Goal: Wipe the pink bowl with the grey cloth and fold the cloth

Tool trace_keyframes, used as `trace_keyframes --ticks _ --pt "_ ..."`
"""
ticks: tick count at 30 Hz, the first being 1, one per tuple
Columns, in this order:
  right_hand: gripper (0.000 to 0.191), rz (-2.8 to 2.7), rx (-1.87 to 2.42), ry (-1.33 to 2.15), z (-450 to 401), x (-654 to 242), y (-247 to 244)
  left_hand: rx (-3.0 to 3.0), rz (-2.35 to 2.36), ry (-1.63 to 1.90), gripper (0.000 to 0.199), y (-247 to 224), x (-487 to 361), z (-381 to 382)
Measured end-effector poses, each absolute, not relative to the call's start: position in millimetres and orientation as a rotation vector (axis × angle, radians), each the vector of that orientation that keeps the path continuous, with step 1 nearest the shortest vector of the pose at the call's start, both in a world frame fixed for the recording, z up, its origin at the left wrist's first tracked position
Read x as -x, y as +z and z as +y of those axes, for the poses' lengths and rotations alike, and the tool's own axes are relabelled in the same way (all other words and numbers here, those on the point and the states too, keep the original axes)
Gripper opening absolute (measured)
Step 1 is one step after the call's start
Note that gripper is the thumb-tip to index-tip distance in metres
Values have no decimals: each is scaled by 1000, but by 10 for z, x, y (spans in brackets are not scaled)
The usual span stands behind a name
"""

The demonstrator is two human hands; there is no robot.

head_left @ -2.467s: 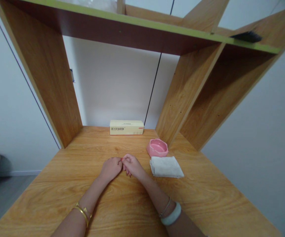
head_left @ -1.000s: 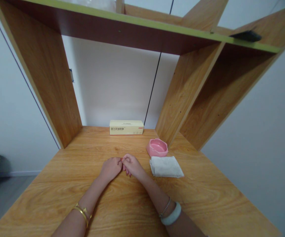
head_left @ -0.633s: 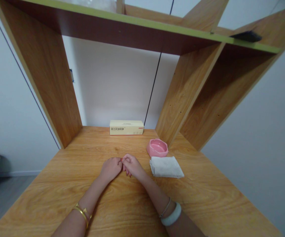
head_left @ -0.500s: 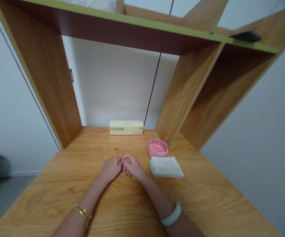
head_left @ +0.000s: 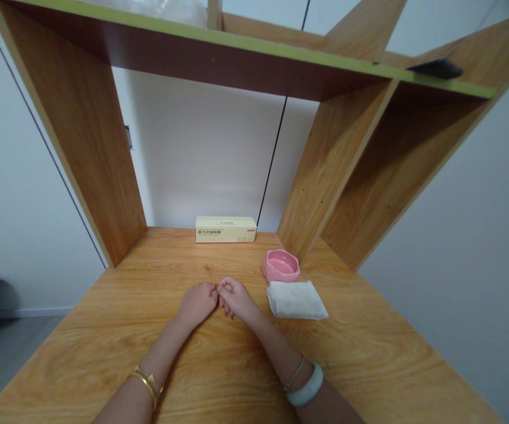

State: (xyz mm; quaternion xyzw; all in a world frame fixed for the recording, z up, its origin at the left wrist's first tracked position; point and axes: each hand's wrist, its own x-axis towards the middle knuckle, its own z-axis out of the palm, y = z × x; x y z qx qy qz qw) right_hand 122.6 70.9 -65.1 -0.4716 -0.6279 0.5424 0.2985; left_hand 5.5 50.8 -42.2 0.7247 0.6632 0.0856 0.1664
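Note:
My left hand [head_left: 199, 304] lies on the wooden desk with its fingers curled under in a loose fist. Its knuckles meet the fingertips of my right hand [head_left: 235, 297], whose fingers are bent and drawn together. No object shows in or between the hands, though the inner fingers are partly hidden. To the right of my right hand, apart from it, is a folded pale grey cloth [head_left: 297, 300]. Just behind the cloth stands a pink angular bowl [head_left: 280, 267], like an ashtray. Farther back sits a cream cling-film box [head_left: 226, 230] with dark printed lettering.
The wooden desk [head_left: 117, 335] is bounded by a left side panel [head_left: 77, 141] and a right upright [head_left: 333, 171]. Overhead runs a shelf [head_left: 219, 56] with a dark flat object [head_left: 439, 69] on its right part. A white wall [head_left: 210, 147] closes the back.

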Motion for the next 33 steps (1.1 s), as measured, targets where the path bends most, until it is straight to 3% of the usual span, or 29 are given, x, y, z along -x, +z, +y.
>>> trace_keyframes --ticks 33 --pt "13 -1662 1253 1434 712 -1227 -674 -2057 1900 257 37 -431 -65 510"
